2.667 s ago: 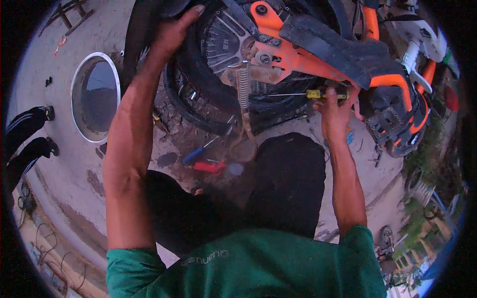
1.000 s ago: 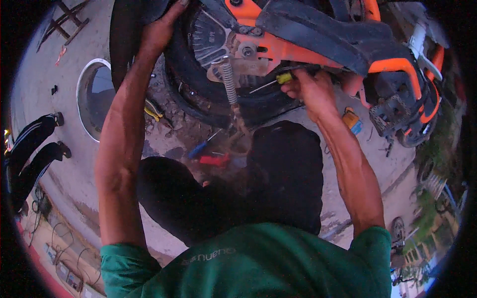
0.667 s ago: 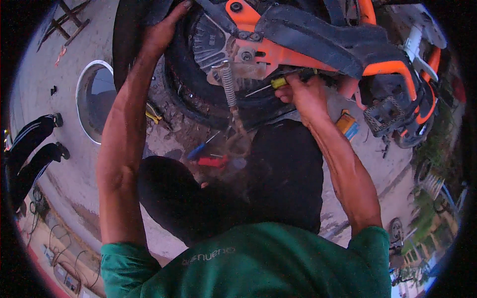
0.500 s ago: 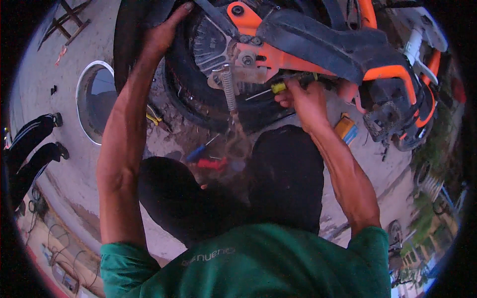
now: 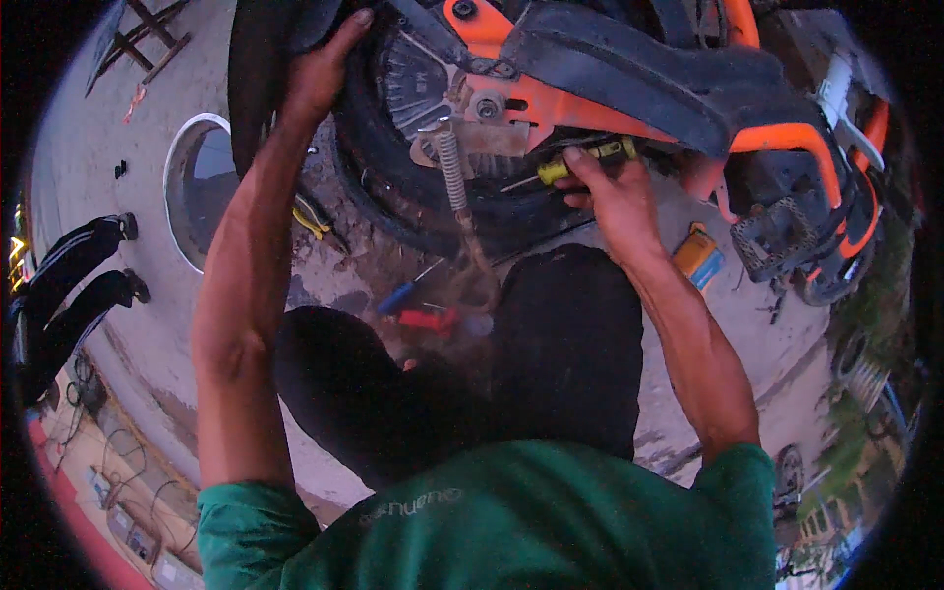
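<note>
My right hand (image 5: 621, 202) is closed round the yellow handle of a screwdriver (image 5: 615, 150), its shank pointing left. It is just below the orange swingarm (image 5: 590, 103), in front of the tyre. At the upper left my left hand (image 5: 323, 79) grips the edge of a black mudguard (image 5: 258, 74), thumb toward the wheel; its other fingers are mostly hidden. Between the hands is the motorcycle's rear wheel (image 5: 369, 182), dark and dusty. A coil spring (image 5: 451, 169) hangs from a bracket at the hub, joined to a bent metal stand (image 5: 482, 275).
On the ground before my knees lie a blue-handled screwdriver (image 5: 398, 297) and a red-handled tool (image 5: 428, 320). Yellow-handled pliers (image 5: 313, 218) rest left of the wheel, near a round white-rimmed basin (image 5: 197, 187). A yellow-and-blue box (image 5: 698, 258) is at right. Another person's legs (image 5: 79, 261) show far left.
The screwdriver has come further into sight under the swingarm, more of its yellow handle showing, and my right hand has shifted slightly right. My left hand stays at the mudguard.
</note>
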Tool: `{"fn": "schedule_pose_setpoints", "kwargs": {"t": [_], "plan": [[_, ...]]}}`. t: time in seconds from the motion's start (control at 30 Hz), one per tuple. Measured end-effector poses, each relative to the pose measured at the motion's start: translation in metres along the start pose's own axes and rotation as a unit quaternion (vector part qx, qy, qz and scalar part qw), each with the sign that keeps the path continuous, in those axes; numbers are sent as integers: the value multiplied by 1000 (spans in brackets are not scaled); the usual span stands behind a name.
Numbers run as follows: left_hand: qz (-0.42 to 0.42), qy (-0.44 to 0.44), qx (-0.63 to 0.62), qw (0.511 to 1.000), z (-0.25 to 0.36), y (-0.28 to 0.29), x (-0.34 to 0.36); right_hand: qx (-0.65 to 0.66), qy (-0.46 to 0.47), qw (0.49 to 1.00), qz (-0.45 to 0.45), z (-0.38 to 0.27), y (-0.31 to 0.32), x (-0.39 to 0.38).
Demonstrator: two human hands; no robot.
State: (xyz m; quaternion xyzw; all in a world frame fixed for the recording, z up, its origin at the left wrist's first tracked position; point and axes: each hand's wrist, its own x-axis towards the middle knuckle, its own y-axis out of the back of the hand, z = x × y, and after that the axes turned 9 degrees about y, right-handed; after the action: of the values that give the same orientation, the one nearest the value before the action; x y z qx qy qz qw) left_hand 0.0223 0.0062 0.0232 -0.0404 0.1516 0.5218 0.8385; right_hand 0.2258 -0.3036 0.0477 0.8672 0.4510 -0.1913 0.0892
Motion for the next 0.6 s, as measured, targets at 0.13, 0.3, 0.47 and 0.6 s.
{"fn": "schedule_pose_setpoints", "kwargs": {"t": [0.13, 0.3, 0.47, 0.6], "plan": [[122, 41, 228, 965, -8, 18, 2, -12, 14, 999, -34, -22, -1, -8], [49, -100, 155, 982, -5, 16, 7, -67, 0, 995, -79, -34, 4, -13], [49, -95, 148, 983, 19, -6, -18, -47, 10, 999, 8, -33, 9, -14], [-25, 59, 23, 998, -24, 21, 6, -162, 8, 981, -110, -50, 15, -9]]}}
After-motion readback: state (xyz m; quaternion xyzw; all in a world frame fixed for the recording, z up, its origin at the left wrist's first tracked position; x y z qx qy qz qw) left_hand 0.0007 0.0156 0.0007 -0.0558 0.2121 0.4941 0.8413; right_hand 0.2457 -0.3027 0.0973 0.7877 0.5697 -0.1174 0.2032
